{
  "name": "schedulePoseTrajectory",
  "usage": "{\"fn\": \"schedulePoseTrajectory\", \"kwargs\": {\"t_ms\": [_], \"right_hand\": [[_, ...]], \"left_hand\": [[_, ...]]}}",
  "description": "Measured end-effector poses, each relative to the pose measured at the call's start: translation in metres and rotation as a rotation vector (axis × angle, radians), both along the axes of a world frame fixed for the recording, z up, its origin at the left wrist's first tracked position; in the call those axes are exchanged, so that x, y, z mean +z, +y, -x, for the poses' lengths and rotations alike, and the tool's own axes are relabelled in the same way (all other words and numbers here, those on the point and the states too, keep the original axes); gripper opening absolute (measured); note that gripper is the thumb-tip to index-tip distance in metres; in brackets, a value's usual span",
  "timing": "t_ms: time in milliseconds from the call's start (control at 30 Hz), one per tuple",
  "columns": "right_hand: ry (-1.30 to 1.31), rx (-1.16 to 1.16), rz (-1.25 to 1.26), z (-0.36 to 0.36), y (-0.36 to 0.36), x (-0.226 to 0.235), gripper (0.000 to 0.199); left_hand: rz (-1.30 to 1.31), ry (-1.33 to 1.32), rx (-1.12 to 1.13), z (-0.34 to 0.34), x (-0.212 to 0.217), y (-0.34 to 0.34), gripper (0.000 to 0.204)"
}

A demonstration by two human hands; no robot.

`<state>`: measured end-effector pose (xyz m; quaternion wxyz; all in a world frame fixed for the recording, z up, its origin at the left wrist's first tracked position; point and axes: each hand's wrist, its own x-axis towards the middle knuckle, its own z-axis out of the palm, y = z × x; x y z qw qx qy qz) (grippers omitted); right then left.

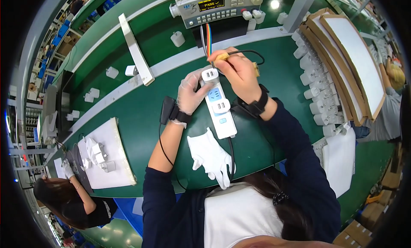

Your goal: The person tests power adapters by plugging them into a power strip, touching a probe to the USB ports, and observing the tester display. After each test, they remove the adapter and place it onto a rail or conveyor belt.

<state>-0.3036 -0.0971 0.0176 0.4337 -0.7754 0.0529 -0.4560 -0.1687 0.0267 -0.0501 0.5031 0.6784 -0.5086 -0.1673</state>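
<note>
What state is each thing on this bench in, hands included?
Tester: powered, screen lit
Power strip: lying on the green table, switch position unclear
Upper charger: seated on the strip
Lower charger: seated on the strip
Left hand: gloved, against the upper charger
Right hand: bare, pinching a yellow connector
White glove: unworn, lying spread out
Chargers on the white pad: unplugged, clustered

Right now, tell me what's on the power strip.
On the power strip sit two white adapters, a blue socket visible between them; the surface beneath both is covered.
</note>
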Motion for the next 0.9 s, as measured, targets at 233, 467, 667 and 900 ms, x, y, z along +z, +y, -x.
{"fn": "schedulePoseTrajectory", "kwargs": {"t_ms": [233,467,667,900], "right_hand": [[0.309,0.148,0.001,0.053,0.038,-0.014,0.011],[0.393,0.123,0.04,0.057,0.039,-0.016,0.012],[0.421,0.185,-0.035,0.052,0.047,-0.011,0.013],[0.428,0.2,-0.093,0.051,0.051,-0.003,0.009]], "left_hand": [[0.069,-0.003,-0.007,-0.004,-0.004,0.001,0.042],[0.252,-0.344,0.304,-0.061,0.047,-0.013,0.048],[-0.293,-0.472,0.421,-0.171,0.028,-0.021,0.045],[-0.84,-1.072,0.453,-0.275,0.026,0.064,0.037]]}}
